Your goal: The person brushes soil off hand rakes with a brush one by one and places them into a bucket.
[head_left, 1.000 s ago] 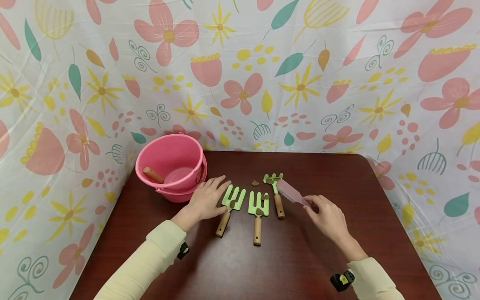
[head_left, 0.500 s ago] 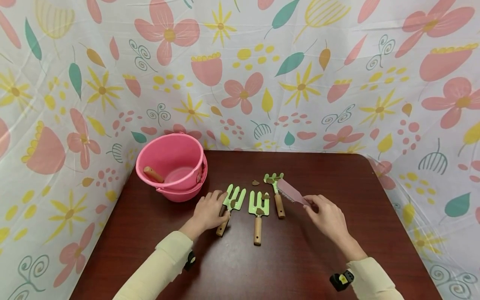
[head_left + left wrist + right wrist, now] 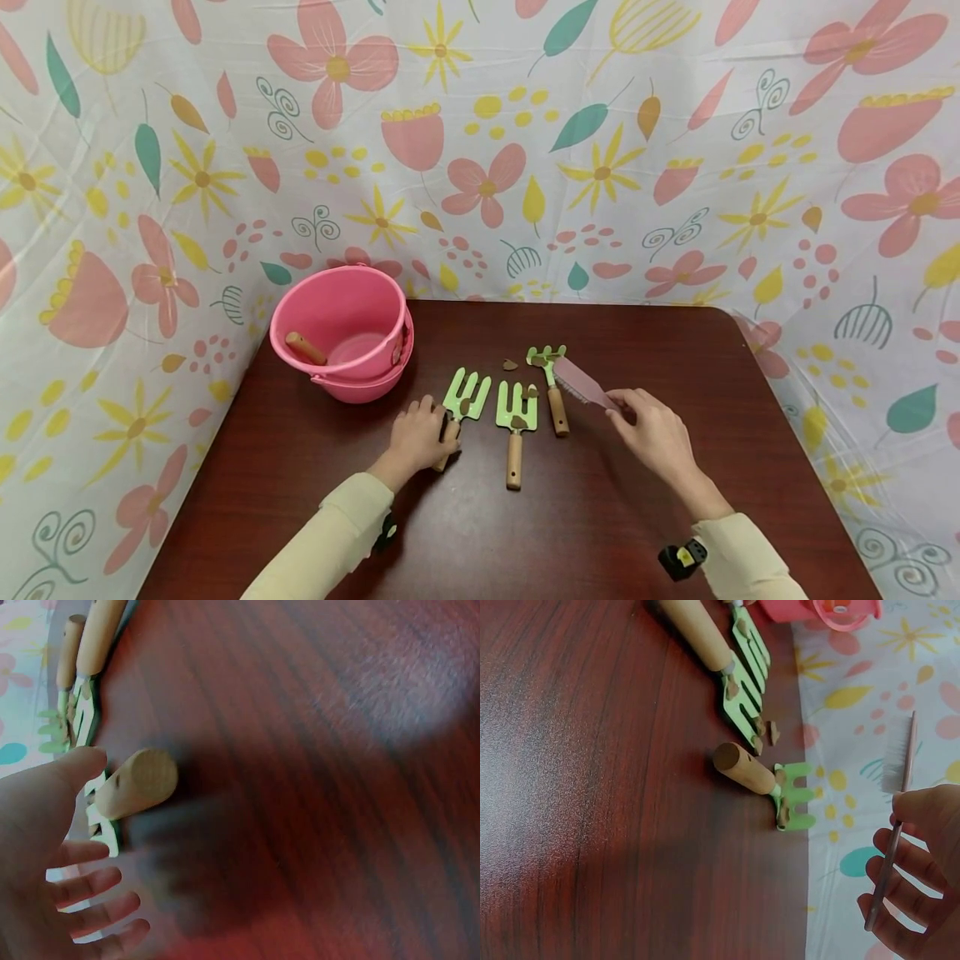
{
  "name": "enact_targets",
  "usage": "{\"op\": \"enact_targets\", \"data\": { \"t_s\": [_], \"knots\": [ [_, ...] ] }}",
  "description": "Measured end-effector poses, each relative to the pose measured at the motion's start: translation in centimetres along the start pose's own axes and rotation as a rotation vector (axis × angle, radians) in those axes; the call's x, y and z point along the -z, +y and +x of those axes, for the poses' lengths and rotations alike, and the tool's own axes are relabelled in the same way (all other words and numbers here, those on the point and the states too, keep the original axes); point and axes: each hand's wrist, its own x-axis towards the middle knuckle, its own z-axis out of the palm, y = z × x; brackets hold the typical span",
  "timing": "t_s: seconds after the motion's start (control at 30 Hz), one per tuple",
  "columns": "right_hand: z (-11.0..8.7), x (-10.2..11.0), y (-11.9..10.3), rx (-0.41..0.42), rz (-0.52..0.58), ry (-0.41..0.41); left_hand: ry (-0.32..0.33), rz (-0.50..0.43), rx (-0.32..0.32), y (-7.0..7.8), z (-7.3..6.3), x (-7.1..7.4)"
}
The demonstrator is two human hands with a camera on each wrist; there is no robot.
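Note:
My left hand (image 3: 415, 435) reaches over the wooden handle of the leftmost green hand fork (image 3: 467, 400). In the left wrist view, thumb and fingers (image 3: 90, 883) are spread either side of that handle, not curled round it. My right hand (image 3: 654, 429) pinches the handle of a pink brush (image 3: 581, 383), its bristles facing left and down. The brush hangs near a small green hand rake (image 3: 557, 412). Between them lies a second green hand fork (image 3: 514, 454). Small brown pieces (image 3: 733, 688) lie on the heads of all three tools.
Two nested pink buckets (image 3: 363, 287) stand at the table's back left; a wooden handle (image 3: 306, 348) shows inside the upper one. A loose brown piece (image 3: 510, 365) lies behind the forks. Flower-patterned cloth (image 3: 487, 150) hangs behind the dark wooden table (image 3: 637, 333).
My left hand has come down and toward me from beside the buckets, over the left fork's handle. My right hand and the brush have stayed in place.

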Motion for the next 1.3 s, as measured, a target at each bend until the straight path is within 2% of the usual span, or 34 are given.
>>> {"op": "enact_targets", "data": {
  "t_s": [0.27, 0.6, 1.1, 1.3],
  "knots": [
    [0.1, 0.0, -0.1, -0.001, 0.000, -0.006, 0.002, -0.032, 0.075, 0.9, -0.1, -1.1],
    [-0.1, -0.1, -0.2, -0.011, 0.001, -0.017, 0.040, -0.061, 0.140, 1.7, 0.4, -1.5],
    [-0.2, -0.1, 0.0, -0.021, -0.004, -0.010, 0.067, -0.080, 0.212, 0.9, 0.4, -1.1],
    [-0.1, -0.1, 0.0, -0.026, -0.005, -0.016, 0.112, -0.061, 0.215, 0.4, 0.3, -1.0]
  ]
}}
